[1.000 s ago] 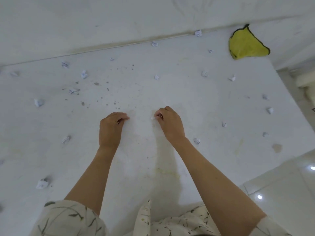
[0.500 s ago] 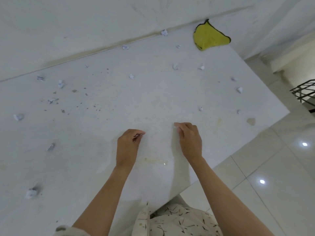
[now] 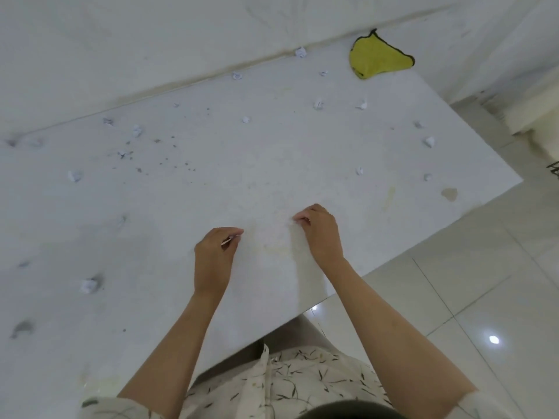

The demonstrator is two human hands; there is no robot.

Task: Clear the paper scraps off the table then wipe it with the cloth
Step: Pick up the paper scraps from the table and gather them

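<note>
Take the yellow, black-edged cloth [image 3: 376,57] lying crumpled at the far right corner of the wide white desk [image 3: 211,182] as the marker. Farthest left of it, along the desk's near left part, sits a crumpled white paper scrap [image 3: 88,286], and another small ball [image 3: 74,176] lies farther back, with a scatter of dark crumbs [image 3: 169,155] between it and the desk's middle. Two more scraps [image 3: 136,130] lie near the back edge, well left of the cloth.

Nearer the person, well in front of the cloth, the left hand [image 3: 215,254] hangs just over the desk with its fingers curled in; something thin and pale shows between thumb and forefinger, though I cannot tell for certain what it is. Just right of it, the right hand [image 3: 320,231] rests at the surface, its fingertips drawn together and pinching a tiny white scrap [image 3: 295,219].

Closer to the cloth, small paper balls [image 3: 300,52] dot the back edge beside the wall, and several more [image 3: 318,104] lie just in front of the cloth. Below the cloth, near the desk's right edge, sit further scraps [image 3: 429,141] and a tan stain [image 3: 449,194]. Beyond that edge lies the glossy tiled floor [image 3: 484,282].
</note>
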